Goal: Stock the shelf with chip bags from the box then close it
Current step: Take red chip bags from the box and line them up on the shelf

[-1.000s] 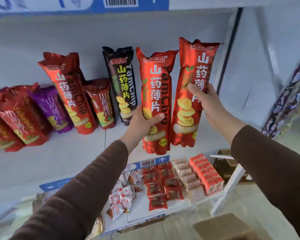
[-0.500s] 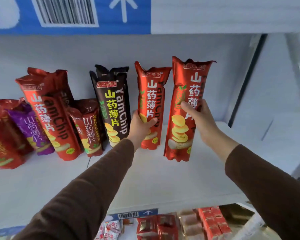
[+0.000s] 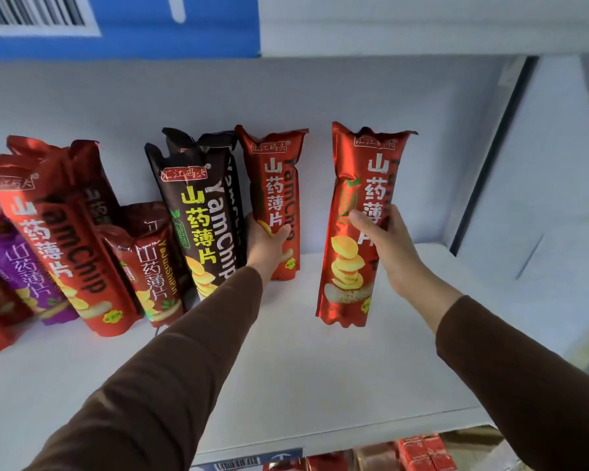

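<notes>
My left hand (image 3: 265, 245) grips a tall red chip bag (image 3: 275, 185) that stands upright at the back of the white shelf (image 3: 303, 362), right beside a black chip bag (image 3: 201, 212). My right hand (image 3: 391, 249) grips a second red chip bag (image 3: 354, 205), held upright nearer the shelf's front, apart from the first. Whether its bottom touches the shelf I cannot tell. The box is out of view.
More chip bags lean along the back to the left: two red ones (image 3: 58, 239), a smaller dark red one (image 3: 150, 263) and a purple one (image 3: 11, 266). A blue label strip (image 3: 123, 25) edges the shelf above. Red snack packs (image 3: 425, 453) lie on the lower shelf.
Both hands have carried their bags deeper into the shelf. The left bag now stands at the back wall beside the black bag, and the two red bags have moved apart.
</notes>
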{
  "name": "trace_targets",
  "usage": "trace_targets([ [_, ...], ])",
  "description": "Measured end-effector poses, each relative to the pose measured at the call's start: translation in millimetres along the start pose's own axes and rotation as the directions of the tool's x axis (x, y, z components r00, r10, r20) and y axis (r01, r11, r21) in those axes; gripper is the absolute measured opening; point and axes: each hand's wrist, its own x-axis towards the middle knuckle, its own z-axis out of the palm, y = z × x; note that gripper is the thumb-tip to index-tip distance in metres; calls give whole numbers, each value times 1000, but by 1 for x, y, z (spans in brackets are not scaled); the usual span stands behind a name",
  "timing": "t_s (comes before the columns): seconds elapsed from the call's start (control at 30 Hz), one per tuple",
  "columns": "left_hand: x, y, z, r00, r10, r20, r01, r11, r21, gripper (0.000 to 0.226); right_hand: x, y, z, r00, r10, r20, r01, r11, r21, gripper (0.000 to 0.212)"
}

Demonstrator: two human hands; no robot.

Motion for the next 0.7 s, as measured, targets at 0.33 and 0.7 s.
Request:
trace_targets([
  [0.33,-9,-6,-1,998,56,-19,-55,998,35,82,7,8,1,999,12,30,-12,1000,5,68],
  [0.7,-76,-16,-36,954,239,179,-296,832,468,68,16,13,26,996,-45,72,49,997,-58,60],
])
